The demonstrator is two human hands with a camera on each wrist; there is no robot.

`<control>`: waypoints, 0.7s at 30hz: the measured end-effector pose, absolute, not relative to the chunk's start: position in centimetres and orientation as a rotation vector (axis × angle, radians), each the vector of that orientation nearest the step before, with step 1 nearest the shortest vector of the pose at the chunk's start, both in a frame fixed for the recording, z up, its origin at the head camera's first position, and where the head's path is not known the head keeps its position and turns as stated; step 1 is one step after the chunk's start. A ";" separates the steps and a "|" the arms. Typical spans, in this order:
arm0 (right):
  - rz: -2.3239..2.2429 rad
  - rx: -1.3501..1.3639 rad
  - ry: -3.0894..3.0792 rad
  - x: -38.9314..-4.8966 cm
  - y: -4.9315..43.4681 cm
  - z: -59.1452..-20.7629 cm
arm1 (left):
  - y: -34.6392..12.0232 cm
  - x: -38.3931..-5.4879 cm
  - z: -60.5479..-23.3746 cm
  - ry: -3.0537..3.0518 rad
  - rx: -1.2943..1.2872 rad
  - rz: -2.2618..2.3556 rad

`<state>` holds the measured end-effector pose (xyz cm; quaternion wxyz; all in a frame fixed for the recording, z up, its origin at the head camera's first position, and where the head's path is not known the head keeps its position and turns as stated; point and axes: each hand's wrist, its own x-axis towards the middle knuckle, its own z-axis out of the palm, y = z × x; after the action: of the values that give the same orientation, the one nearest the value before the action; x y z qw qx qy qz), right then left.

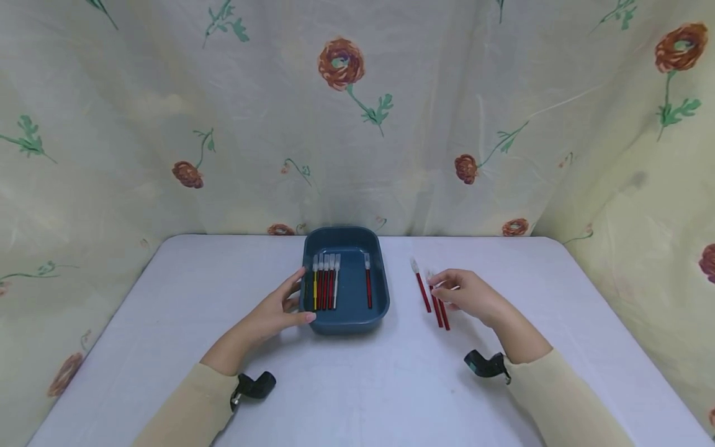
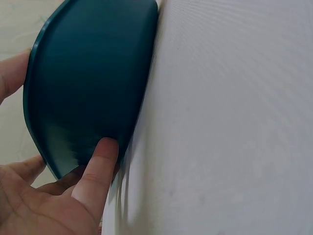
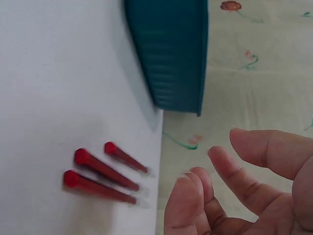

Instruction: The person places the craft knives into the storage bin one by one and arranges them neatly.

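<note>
Holding the tray (image 1: pixel 350 295) on its left side, the left hand (image 1: pixel 276 312) bends its fingers. The right hand (image 1: pixel 469 293) has fingers part open, with nothing in them, by three red pens (image 1: pixel 422 293) on the counter (image 1: pixel 380 385).

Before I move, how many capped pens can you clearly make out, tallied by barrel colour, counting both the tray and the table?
Red pens: 7
Yellow pen: 1
White pen: 1
Total clearly visible: 9
</note>
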<state>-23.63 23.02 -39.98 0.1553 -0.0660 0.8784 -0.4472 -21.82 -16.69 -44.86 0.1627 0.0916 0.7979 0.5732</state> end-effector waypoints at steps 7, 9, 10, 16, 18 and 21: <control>-1.310 -0.179 2.492 -23.4 23.8 -41.2 | -16.7 -21.8 -45.0 2.275 0.260 1.640; -1.325 -0.191 2.483 -23.2 24.0 -41.4 | -16.7 -21.9 -45.1 2.271 0.264 1.642; -1.328 -0.195 2.482 -23.2 24.1 -41.5 | -16.7 -21.9 -45.2 2.271 0.265 1.641; -1.271 -0.155 2.499 -23.0 24.3 -42.3 | -16.7 -21.8 -45.0 2.289 0.252 1.627; -1.245 -0.139 2.507 -23.0 24.4 -42.5 | -16.7 -21.8 -45.0 2.294 0.251 1.626; -1.220 -0.125 2.519 -23.1 24.5 -42.7 | -16.6 -21.8 -45.0 2.293 0.243 1.631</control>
<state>-23.08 24.48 -42.67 0.1694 -0.0441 0.8861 -0.4292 -21.78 -16.59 -45.00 0.1580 0.0851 0.8017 0.5702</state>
